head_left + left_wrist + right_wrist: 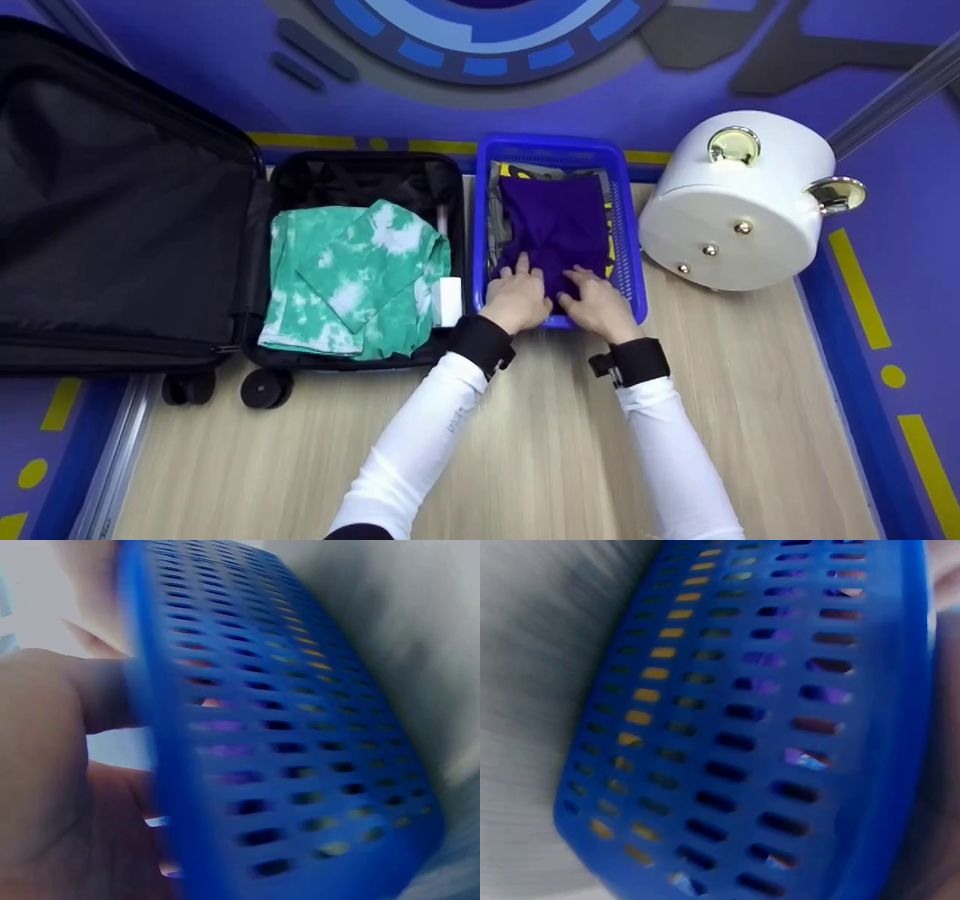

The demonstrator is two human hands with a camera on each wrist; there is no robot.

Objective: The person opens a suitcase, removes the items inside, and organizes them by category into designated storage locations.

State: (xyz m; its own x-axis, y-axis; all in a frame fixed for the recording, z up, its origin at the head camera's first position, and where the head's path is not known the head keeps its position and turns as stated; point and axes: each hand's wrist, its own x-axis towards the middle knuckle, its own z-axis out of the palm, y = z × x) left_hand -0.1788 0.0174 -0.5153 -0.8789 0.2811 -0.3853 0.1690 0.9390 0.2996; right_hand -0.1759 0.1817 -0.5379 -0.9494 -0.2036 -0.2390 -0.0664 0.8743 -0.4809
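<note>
Dark purple folded cloth [559, 217] lies in a blue plastic basket [639, 289], on top of grey and yellow fabric [495, 217]. My left hand [517, 295] reaches over the basket's near rim, its fingers spread on the cloth's near left part. On the near right part rests my right hand [598, 302], fingers loosely extended and thumb toward the left hand. In the left wrist view, the fingers pass behind the perforated basket wall [300, 735]. The right wrist view is mostly filled by the basket wall [712, 727], with the hand blurred at the edge.
Left of the basket, an open black suitcase [127, 225] holds a folded green-and-white tie-dye garment [375, 255] and a small white box [448, 301]. A white round container with gold handles [739, 202] lies tipped at the right. Behind stands a blue patterned wall [420, 112].
</note>
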